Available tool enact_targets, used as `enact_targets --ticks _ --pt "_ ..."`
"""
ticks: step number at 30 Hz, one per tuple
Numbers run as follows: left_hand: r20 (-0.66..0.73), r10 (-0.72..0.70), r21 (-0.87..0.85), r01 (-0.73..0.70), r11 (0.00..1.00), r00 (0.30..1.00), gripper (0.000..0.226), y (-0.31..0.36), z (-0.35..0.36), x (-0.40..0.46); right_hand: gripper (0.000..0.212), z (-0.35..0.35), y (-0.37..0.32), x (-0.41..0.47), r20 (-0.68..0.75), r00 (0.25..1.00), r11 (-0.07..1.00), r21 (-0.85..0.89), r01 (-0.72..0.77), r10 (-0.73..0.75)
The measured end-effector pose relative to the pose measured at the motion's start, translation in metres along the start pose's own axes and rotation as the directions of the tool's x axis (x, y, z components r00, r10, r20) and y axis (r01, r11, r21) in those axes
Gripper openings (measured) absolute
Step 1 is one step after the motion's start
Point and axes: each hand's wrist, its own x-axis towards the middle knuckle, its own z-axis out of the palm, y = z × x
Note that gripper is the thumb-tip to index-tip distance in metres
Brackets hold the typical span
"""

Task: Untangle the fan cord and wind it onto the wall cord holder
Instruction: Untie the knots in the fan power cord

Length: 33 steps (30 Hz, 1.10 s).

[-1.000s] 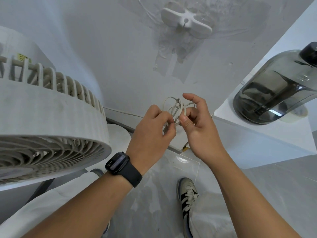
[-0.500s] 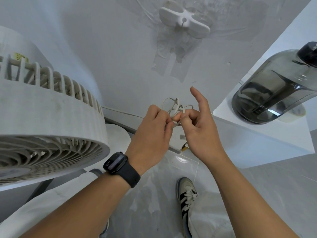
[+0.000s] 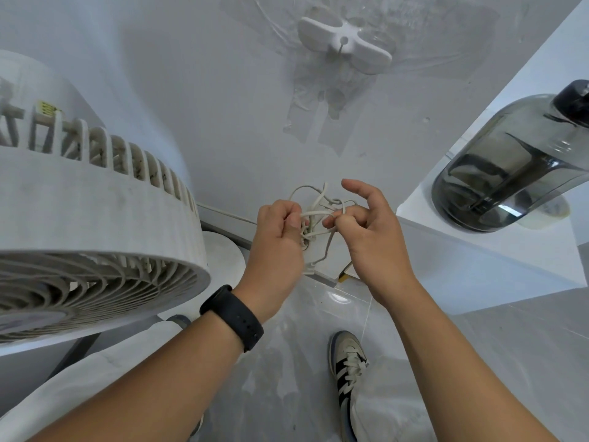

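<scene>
A tangled off-white fan cord (image 3: pixel 318 212) hangs in loops between my two hands, in front of the white wall. My left hand (image 3: pixel 279 240) grips part of the tangle in curled fingers. My right hand (image 3: pixel 366 231) pinches a strand with thumb and bent fingers while its index finger sticks up. One strand drops from the knot toward the skirting below. The white wall cord holder (image 3: pixel 345 46) is fixed high on the wall above the hands, with nothing wound on it. The white fan (image 3: pixel 95 224) stands at the left.
A smoky grey water jug (image 3: pixel 516 167) with a black cap stands on a white ledge (image 3: pixel 478 250) at the right. Grey floor tiles lie below, with my sneaker (image 3: pixel 347 362) on them. A black watch (image 3: pixel 234 317) is on my left wrist.
My hands have drawn slightly apart, opening the cord loops between them. My right index finger has stayed raised since half a second ago.
</scene>
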Motion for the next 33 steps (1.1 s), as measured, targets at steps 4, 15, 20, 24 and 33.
enact_targets --ticks 4,15,20,24,33 --pt "-0.049 0.017 0.036 -0.015 0.999 0.999 0.021 0.005 0.001 -0.003 0.047 0.001 0.004 0.001 0.078 0.997 1.0 -0.013 0.027 -0.026" --pt "0.043 0.509 0.661 -0.407 0.631 0.859 0.009 0.001 -0.006 -0.004 0.043 0.0 0.008 -0.003 0.139 0.978 0.974 -0.145 0.173 -0.153" --pt "-0.112 0.37 0.34 -0.314 0.886 0.922 0.01 0.003 -0.005 -0.002 0.045 0.001 0.004 -0.004 0.12 0.984 0.979 -0.138 0.151 -0.134" --pt "-0.174 0.237 0.176 -0.207 0.962 0.956 0.011 0.006 -0.006 0.0 0.043 0.002 0.006 0.0 0.151 0.986 0.982 -0.165 0.095 -0.07" --pt "0.132 0.49 0.715 -0.425 0.555 0.862 0.025 0.006 -0.01 -0.005 0.053 -0.004 0.012 -0.002 0.18 0.971 0.941 -0.271 0.205 -0.159"
